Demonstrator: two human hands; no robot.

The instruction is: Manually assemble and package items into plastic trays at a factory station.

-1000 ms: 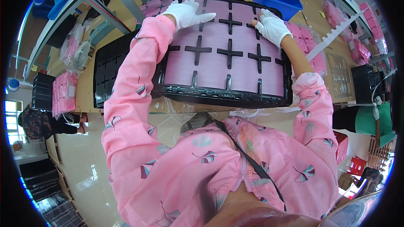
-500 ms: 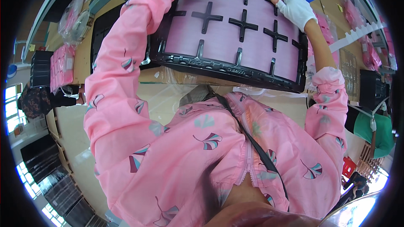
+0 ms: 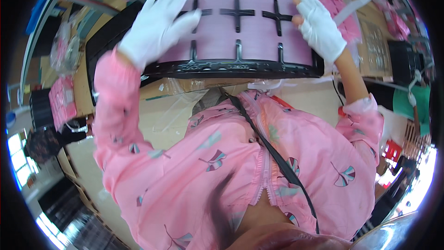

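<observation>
Pink sheet (image 3: pixel 217 32) in black tray (image 3: pixel 259 69) is noted at twelve o'clock. Spread left hand (image 3: pixel 155 30) at eleven and half-curled right hand (image 3: pixel 319 28) at two are held apart (contact unconfirmed). Light, even pressure is advised.

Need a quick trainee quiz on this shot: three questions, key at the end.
1. True or false: the left hand is bare.
2. Pick one: what colour is the rim of the pink-lined tray? a) blue b) black c) white
3. Fill in: the right hand is at the tray's ____ side, as the wearer sees it.

Key:
1. False; it wears a white glove.
2. b.
3. Right.
</observation>
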